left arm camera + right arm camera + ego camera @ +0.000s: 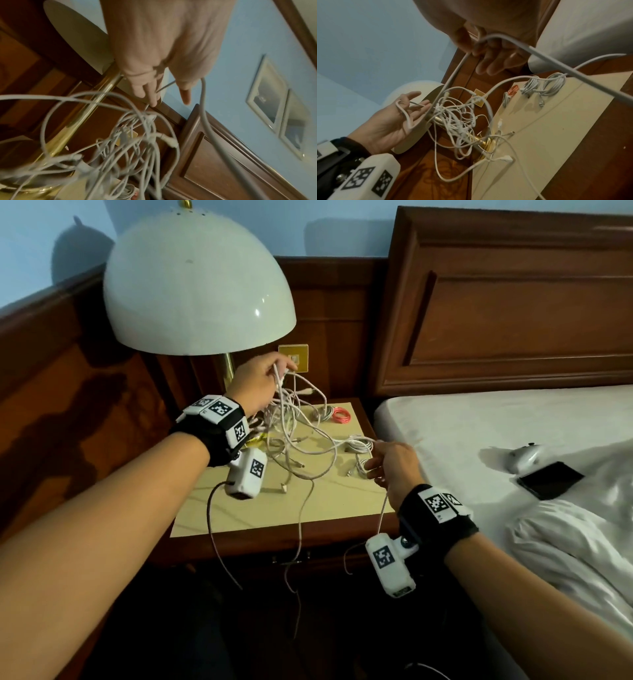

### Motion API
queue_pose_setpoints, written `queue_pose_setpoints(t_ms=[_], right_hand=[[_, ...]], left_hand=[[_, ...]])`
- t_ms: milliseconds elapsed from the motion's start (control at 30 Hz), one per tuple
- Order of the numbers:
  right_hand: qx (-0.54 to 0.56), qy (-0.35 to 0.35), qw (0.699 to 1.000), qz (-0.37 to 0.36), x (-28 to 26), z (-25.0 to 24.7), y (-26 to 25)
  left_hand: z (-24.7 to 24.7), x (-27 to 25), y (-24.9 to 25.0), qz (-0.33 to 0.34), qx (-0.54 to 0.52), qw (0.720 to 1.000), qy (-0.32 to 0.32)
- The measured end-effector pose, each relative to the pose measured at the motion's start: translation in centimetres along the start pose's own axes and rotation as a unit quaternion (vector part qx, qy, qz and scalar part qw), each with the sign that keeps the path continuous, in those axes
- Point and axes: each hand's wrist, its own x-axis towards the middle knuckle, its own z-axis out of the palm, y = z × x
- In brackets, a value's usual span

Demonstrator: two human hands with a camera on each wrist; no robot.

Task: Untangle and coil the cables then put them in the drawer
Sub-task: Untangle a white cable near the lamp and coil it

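A tangle of white cables (291, 436) hangs over the cream top of the nightstand (274, 508), with loose ends trailing over its front edge. My left hand (284, 369) is raised beside the lamp stem. Its fingers are fairly straight, and a cable loop lies draped over the palm (402, 115). The tangle (457, 121) dangles below that hand. My right hand (380, 463) is lower, near the table's right edge, and its fingers are curled round one thicker white cable (488, 39) leading out of the tangle. Coiled white cables (359, 445), a small grey coil (322, 414) and an orange coil (342, 416) lie at the back right.
A white dome lamp (198, 285) on a brass stem (96, 102) stands at the table's back left. A gold wall plate (294, 357) is behind the hands. To the right, a bed (496, 422) holds a black phone (549, 479) and a white device (524, 457). The nightstand front below is dark.
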Motion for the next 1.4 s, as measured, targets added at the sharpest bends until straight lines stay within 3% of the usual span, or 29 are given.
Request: queue_pose_setpoints(t_ms=[67,167,300,400,567,667,767,933,1033,1200,1333,1400], right_hand=[[-0.047,-0.019,0.999,-0.001,-0.1,0.1,0.0],[-0.087,-0.049,0.993,-0.068,-0.6,0.5,-0.4],[-0.043,-0.190,0.975,-0.103,-2.1,2.4,-2.6],[-0.081,-0.259,0.958,-0.096,-2.9,4.1,-3.6],[-0.011,-0.234,0.967,-0.101,-2.9,4.7,-5.5],[0.002,-0.231,0.961,-0.154,-3.3,4.4,-7.0],[0.024,-0.230,0.951,-0.206,-3.6,3.7,-8.8],[0.118,-0.222,0.939,-0.235,-3.9,1.9,-11.4],[0.223,-0.220,0.920,-0.236,-3.5,0.7,-12.7],[0.261,-0.221,0.906,-0.250,-2.7,-0.3,-11.8],[0.316,-0.223,0.874,-0.294,-3.0,-1.2,-13.6],[0.344,-0.226,0.856,-0.312,-2.9,-1.9,-14.6]], left_hand=[[0.1,0.1,0.1,0.002,0.007,0.999,-0.043],[0.3,-0.1,0.6,0.015,0.044,0.994,-0.101],[1.4,-1.0,1.5,0.038,0.165,0.973,-0.157],[2.3,-1.3,1.8,0.063,0.236,0.958,-0.147],[3.0,-2.3,0.1,0.031,0.174,0.976,-0.128],[5.0,-3.9,-1.4,-0.024,0.146,0.984,-0.104],[6.8,-5.2,-3.1,-0.055,0.170,0.982,-0.068],[7.9,-5.7,-5.5,-0.068,0.195,0.975,-0.077],[7.9,-5.5,-7.5,-0.123,0.207,0.967,-0.084],[7.4,-4.5,-8.6,-0.186,0.171,0.961,-0.111],[7.4,-4.3,-8.4,-0.234,0.164,0.955,-0.085],[7.4,-4.7,-8.7,-0.266,0.162,0.944,-0.105]])
